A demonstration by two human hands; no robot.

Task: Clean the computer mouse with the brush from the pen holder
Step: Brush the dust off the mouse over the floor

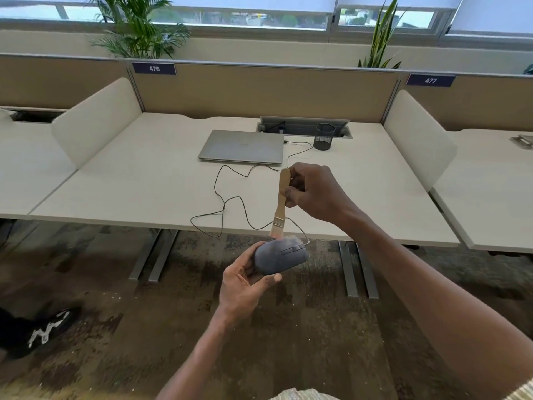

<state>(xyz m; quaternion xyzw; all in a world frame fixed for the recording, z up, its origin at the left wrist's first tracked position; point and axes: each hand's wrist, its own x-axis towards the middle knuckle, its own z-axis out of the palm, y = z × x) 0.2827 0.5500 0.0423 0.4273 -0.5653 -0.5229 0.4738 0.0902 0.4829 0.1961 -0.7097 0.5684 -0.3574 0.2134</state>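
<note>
The left hand [245, 280] cradles the mouse [281, 256] below the desk [144, 183] edge; the right hand [314, 192] grips the brush [281, 202]. Sweep bristles lightly across the wheel, away from the cable [230, 197].

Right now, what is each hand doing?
Left hand: holding the computer mouse.
Right hand: gripping the brush, bristles on the mouse.

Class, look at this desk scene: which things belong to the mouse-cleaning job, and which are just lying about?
Part of the job:
- mouse, held in the left hand
- brush, held in the right hand, bristles at the mouse
- pen holder, on the desk

Just lying about:
- closed laptop
- potted plants
- desk number signs
</note>
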